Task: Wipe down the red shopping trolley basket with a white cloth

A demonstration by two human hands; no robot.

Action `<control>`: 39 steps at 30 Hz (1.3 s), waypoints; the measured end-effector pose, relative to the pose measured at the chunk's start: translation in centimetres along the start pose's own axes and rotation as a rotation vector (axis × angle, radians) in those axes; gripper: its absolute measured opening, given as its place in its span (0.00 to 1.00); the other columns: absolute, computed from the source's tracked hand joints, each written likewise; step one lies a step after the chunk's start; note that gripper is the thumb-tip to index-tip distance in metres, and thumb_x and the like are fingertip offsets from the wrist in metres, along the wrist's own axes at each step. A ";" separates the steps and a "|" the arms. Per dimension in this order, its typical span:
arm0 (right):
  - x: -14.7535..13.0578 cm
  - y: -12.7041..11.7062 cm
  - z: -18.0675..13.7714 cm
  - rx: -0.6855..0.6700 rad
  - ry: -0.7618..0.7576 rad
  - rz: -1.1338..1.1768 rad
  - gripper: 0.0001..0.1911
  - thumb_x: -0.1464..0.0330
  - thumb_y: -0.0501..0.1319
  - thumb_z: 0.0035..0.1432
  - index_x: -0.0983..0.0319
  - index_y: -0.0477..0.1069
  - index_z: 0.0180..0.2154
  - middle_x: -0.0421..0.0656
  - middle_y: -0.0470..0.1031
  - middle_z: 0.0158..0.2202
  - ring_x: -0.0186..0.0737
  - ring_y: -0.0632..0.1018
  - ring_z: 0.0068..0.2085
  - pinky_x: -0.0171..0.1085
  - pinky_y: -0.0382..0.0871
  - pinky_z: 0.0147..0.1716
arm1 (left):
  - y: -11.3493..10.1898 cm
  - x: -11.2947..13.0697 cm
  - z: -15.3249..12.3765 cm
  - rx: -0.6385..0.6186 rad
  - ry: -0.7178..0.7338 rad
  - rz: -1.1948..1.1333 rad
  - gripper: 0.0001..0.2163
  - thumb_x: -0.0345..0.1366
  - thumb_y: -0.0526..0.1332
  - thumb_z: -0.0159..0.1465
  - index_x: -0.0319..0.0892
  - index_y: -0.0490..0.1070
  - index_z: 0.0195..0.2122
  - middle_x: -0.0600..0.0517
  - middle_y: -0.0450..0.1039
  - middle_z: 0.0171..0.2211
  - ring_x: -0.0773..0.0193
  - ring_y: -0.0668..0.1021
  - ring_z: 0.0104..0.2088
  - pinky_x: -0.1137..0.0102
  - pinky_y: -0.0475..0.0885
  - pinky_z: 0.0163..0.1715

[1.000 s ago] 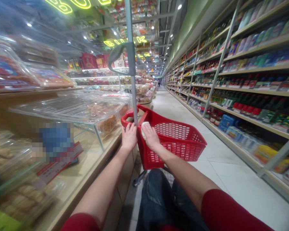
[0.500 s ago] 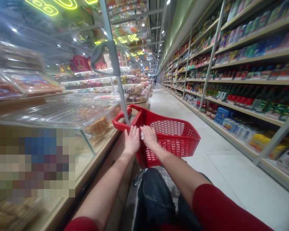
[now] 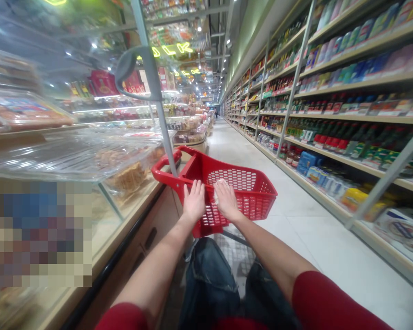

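Note:
A red plastic shopping cart (image 3: 253,206) stands in front of me with its near side toward me, its perforated basket pointing right. On the near rim lies my left hand (image 3: 194,201), fingers stretched out, with nothing visible in it. My right hand (image 3: 226,200) is farther right on the same rim, its fingers bent over a crumpled white wipe or tissue (image 3: 216,196) that it presses against the rim. The cart's handle loop (image 3: 160,172) is to the left of both hands. No goods show in the visible part of the basket.
A glass-fronted counter (image 3: 106,201) with packaged food runs close along the left. A grey pole (image 3: 163,123) with a dark grey handle-like loop (image 3: 139,73) rises behind the cart handle. Tall stocked shelves (image 3: 333,137) line the right, beyond the pale tiled aisle (image 3: 296,238).
My right hand has slid right along the rim with the white wipe, away from my left hand. My left hand has flattened near the same spot. The whole view has shifted slightly.

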State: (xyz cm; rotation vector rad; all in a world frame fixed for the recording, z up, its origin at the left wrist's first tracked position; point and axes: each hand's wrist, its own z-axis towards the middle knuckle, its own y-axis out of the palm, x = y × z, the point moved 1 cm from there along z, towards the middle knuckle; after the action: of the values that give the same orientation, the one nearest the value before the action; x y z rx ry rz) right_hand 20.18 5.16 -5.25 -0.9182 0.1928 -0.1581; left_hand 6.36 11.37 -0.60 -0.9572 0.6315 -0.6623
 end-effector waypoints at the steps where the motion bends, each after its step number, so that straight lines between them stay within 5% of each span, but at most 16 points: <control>1: 0.4 0.0 -0.2 -0.004 0.004 -0.006 0.27 0.75 0.47 0.56 0.65 0.54 0.58 0.46 0.51 0.62 0.43 0.47 0.63 0.49 0.42 0.58 | 0.1 0.2 0.1 -0.008 0.002 -0.004 0.27 0.27 0.46 0.55 0.30 0.52 0.59 0.42 0.48 0.62 0.55 0.49 0.62 0.48 0.40 0.58; 11: 4.9 -1.2 -2.4 -0.055 0.166 -0.045 0.27 0.60 0.44 0.61 0.65 0.53 0.58 0.47 0.49 0.62 0.44 0.46 0.63 0.51 0.41 0.58 | 0.3 1.7 0.7 -0.072 -0.012 0.018 0.29 0.27 0.47 0.54 0.31 0.51 0.59 0.42 0.46 0.62 0.54 0.48 0.62 0.47 0.40 0.58; 23: 8.7 -1.2 -3.2 -0.006 0.242 -0.061 0.22 0.68 0.44 0.60 0.64 0.58 0.56 0.48 0.57 0.59 0.46 0.54 0.60 0.53 0.46 0.56 | 0.0 1.4 1.0 -0.088 0.015 0.026 0.28 0.27 0.47 0.54 0.32 0.51 0.59 0.42 0.49 0.61 0.53 0.50 0.62 0.46 0.39 0.57; 28: 12.0 -1.4 -4.8 0.113 0.426 -0.088 0.23 0.70 0.43 0.60 0.67 0.58 0.56 0.53 0.58 0.58 0.48 0.54 0.60 0.53 0.49 0.55 | 0.2 1.7 0.8 -0.086 0.018 0.013 0.28 0.27 0.47 0.54 0.32 0.52 0.59 0.43 0.48 0.62 0.54 0.49 0.62 0.46 0.38 0.57; 31: 10.7 -1.0 -4.2 0.134 0.401 -0.077 0.24 0.72 0.43 0.58 0.71 0.58 0.56 0.56 0.58 0.58 0.48 0.53 0.61 0.50 0.49 0.56 | 0.4 2.0 0.9 -0.080 -0.016 0.010 0.29 0.27 0.47 0.54 0.31 0.51 0.59 0.42 0.46 0.62 0.53 0.48 0.62 0.46 0.38 0.57; 35: 6.6 -0.1 -2.4 0.015 0.120 -0.028 0.25 0.72 0.46 0.57 0.69 0.56 0.57 0.50 0.54 0.60 0.43 0.50 0.62 0.44 0.46 0.58 | 0.3 1.9 0.8 -0.087 -0.013 0.018 0.29 0.28 0.48 0.54 0.32 0.51 0.60 0.43 0.47 0.62 0.52 0.47 0.62 0.46 0.38 0.57; 39: 8.3 -0.6 -3.0 0.004 0.218 -0.039 0.24 0.72 0.45 0.58 0.67 0.56 0.56 0.50 0.55 0.60 0.45 0.52 0.61 0.48 0.47 0.57 | 0.0 1.5 0.5 -0.097 0.024 0.025 0.29 0.28 0.48 0.53 0.34 0.51 0.59 0.44 0.47 0.62 0.53 0.48 0.62 0.46 0.38 0.57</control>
State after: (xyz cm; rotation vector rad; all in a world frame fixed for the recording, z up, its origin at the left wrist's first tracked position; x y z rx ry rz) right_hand 27.50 0.69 -7.33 -0.9010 0.3760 -0.2950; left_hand 7.70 10.52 -0.61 -1.0307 0.7007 -0.6259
